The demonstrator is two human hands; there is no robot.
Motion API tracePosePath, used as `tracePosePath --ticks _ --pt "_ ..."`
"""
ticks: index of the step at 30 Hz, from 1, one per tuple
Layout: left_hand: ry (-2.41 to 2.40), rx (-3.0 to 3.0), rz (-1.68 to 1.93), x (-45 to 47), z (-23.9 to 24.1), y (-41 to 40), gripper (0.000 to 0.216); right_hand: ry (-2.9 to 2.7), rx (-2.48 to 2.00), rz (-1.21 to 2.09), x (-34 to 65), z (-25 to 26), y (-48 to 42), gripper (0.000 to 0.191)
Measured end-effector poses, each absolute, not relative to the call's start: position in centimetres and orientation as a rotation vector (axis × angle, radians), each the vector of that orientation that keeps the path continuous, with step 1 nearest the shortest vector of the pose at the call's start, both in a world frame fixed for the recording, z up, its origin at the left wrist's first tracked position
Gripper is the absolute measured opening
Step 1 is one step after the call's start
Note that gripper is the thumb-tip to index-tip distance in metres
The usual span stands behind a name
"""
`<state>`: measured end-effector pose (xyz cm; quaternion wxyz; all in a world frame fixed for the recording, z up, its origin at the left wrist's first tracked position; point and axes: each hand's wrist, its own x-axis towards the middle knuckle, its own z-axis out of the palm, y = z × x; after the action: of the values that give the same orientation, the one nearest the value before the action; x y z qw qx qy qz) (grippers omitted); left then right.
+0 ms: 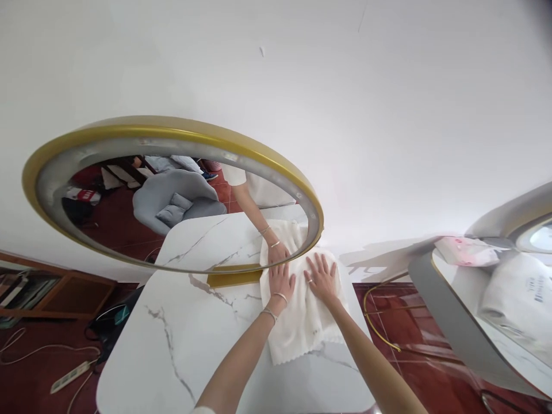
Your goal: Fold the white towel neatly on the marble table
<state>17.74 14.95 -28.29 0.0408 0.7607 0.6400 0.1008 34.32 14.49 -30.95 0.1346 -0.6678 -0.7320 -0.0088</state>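
Note:
A white cloth (297, 328) with a scalloped edge lies spread on the right part of a white marble-patterned table (138, 351). My left hand (281, 283), with bracelets at the wrist, rests flat on the cloth's left side, just under the mirror's rim. On the cloth's upper right my right hand (321, 278) lies with its fingers spread, a ring on one finger. Both palms face down and neither hand grips the cloth. The gold-rimmed oval mirror (172, 198) stands over the table's back and reflects my left arm and the cloth.
The mirror's gold base (237, 278) sits on the table beside the cloth. At right, a second table (457, 287) bears a pink tissue pack (466, 251) and a white roll (517, 299). A power strip (71, 376) with cords lies on the red floor at left.

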Motion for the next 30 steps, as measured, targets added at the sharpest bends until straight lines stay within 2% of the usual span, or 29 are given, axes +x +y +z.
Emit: tracePosePath --ticks 10,21,25,30 --pt "1.673 2.499 0.281 22.4 -29.7 15.4 0.056 -1.976 -2.186 -0.026 39.3 -30.7 11.5 0.051" --pt "1.385 2.644 0.393 20.7 -30.8 4.1 0.062 -1.864 -2.173 -0.106 38.4 -32.0 -2.7 0.058" --pt "1.381 2.489 0.362 20.5 -29.1 3.0 0.057 -1.858 -2.104 -0.16 37.8 -31.9 -5.7 0.059" --pt "1.812 2.128 0.122 19.6 -24.8 8.2 0.052 -1.827 -2.002 -0.189 38.3 -31.8 -5.7 0.057"
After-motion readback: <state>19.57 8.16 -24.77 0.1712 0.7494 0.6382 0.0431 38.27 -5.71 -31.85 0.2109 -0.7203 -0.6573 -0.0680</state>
